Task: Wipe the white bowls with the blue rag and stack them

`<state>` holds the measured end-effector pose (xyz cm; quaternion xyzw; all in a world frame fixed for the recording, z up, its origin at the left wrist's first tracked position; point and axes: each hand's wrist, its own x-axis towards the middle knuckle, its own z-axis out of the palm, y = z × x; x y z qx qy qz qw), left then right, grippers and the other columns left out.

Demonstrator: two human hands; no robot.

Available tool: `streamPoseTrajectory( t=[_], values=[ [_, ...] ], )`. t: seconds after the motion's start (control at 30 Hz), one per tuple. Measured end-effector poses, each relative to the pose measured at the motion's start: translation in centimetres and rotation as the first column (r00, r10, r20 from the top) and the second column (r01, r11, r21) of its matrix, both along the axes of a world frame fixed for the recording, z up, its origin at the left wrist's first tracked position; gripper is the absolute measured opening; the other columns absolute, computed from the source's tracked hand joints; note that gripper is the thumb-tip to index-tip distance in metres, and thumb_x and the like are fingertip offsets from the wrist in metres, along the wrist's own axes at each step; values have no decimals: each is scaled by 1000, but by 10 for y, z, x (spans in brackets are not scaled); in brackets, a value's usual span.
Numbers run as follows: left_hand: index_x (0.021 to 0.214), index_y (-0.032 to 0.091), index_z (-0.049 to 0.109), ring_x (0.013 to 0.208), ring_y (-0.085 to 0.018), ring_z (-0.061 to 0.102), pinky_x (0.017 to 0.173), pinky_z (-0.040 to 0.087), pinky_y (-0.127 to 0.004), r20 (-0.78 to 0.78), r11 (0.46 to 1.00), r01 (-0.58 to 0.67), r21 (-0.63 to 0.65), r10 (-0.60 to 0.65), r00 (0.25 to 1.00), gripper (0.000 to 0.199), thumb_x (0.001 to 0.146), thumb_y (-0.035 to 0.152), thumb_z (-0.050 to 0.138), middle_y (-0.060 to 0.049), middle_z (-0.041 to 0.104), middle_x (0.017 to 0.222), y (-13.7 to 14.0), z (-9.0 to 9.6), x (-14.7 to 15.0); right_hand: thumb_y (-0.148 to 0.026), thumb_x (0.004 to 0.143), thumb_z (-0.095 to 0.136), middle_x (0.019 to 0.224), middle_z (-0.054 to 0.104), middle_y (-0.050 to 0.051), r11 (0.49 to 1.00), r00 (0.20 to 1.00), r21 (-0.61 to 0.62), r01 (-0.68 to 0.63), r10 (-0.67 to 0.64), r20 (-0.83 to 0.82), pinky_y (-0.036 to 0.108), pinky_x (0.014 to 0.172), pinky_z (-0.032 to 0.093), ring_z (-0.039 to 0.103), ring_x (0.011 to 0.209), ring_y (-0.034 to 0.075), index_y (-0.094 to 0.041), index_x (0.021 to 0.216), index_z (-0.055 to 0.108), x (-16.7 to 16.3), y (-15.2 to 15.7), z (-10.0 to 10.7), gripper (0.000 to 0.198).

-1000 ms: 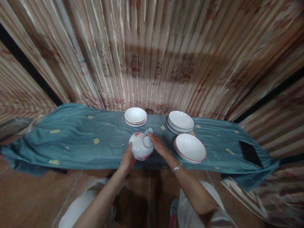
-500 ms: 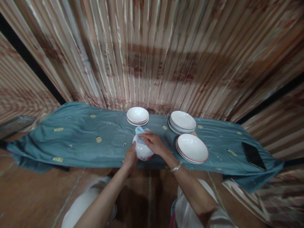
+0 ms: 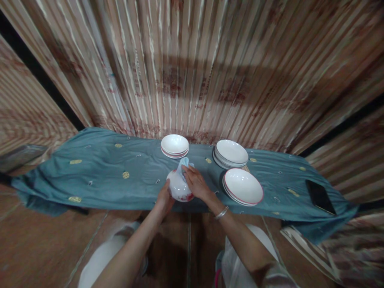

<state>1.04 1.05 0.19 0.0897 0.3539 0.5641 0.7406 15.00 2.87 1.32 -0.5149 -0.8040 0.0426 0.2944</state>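
Observation:
A white bowl (image 3: 179, 189) with red decoration is tilted over the near part of the table, its outer side toward me. My left hand (image 3: 165, 197) grips it at its left edge. A light blue cloth (image 3: 183, 163) lies against the bowl's upper side. My right hand (image 3: 195, 182) is closed on this cloth and presses it to the bowl; the fingertips are partly hidden. Behind the bowl stands a stack of small white bowls (image 3: 175, 143).
To the right are a stack of white plates (image 3: 231, 152) and, nearer me, a stack of red-rimmed plates (image 3: 243, 187). A black phone (image 3: 319, 196) rests at the far right of the teal tablecloth (image 3: 105, 176). A pleated curtain (image 3: 192, 80) hangs behind the table.
My right hand and the cloth have shifted slightly to the right over the bowl. The bowl has turned a little, showing more red decoration. My left hand keeps its grip.

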Motion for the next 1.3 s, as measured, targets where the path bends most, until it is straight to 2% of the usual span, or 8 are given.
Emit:
streamPoseTrajectory(
  t=[0.17, 0.33, 0.5, 0.7, 0.93, 1.17, 1.3],
  values=[
    [137, 12, 46, 103, -24, 67, 92, 52, -37, 24, 998, 32, -57, -31, 999, 45, 93, 23, 42, -14, 69, 115, -1, -2, -4, -20, 95, 36, 130, 57, 19, 995, 987, 81, 61, -72, 143, 47, 105, 40, 52, 121, 27, -10, 127, 55, 2, -11, 0, 38],
    [135, 13, 48, 99, -23, 68, 89, 53, -35, 27, 995, 9, -100, -6, 1000, 43, 94, 23, 39, -13, 70, 112, -3, 2, -4, -20, 96, 37, 127, 58, 18, 994, 981, 97, 55, -72, 179, 47, 104, 41, 54, 117, 26, -12, 118, 61, 8, -26, 5, 34],
    [132, 11, 51, 100, -22, 68, 90, 53, -34, -10, 995, -7, -101, 6, 1000, 41, 95, 23, 37, -12, 72, 107, -4, 6, -2, -22, 96, 37, 128, 58, 17, 999, 995, 41, -20, 16, 95, 46, 107, 39, 52, 121, 24, -13, 113, 64, 13, -43, 10, 34],
    [132, 11, 52, 94, -22, 69, 85, 55, -32, 13, 995, -6, -101, 7, 1000, 41, 95, 24, 39, -14, 71, 110, -3, -1, -2, -29, 97, 37, 134, 56, 11, 994, 993, -20, -111, 110, -50, 41, 108, 40, 50, 125, 20, -18, 119, 63, 14, -47, 8, 36],
    [134, 12, 50, 92, -22, 70, 84, 55, -34, 33, 999, 16, -28, -15, 999, 42, 95, 24, 39, -14, 69, 114, -1, 0, -1, -34, 96, 39, 147, 41, 15, 997, 998, -77, -19, 24, 60, 47, 112, 33, 36, 137, 26, -15, 131, 54, 6, -37, 2, 43],
    [136, 13, 47, 100, -22, 67, 92, 51, -35, 27, 999, 39, 11, -39, 999, 44, 96, 23, 35, -12, 71, 112, -2, 2, -1, -34, 95, 43, 145, 43, 18, 996, 976, -48, 77, -65, 209, 48, 112, 31, 36, 137, 30, -9, 132, 53, -4, -32, 9, 45],
    [134, 13, 50, 97, -22, 68, 90, 52, -34, 31, 999, 29, -35, -28, 999, 42, 96, 24, 35, -10, 72, 107, -1, 2, -1, -31, 94, 48, 140, 47, 21, 992, 960, -10, 125, -118, 253, 49, 110, 34, 40, 133, 32, -5, 125, 57, -4, -34, 11, 42]
  ],
)
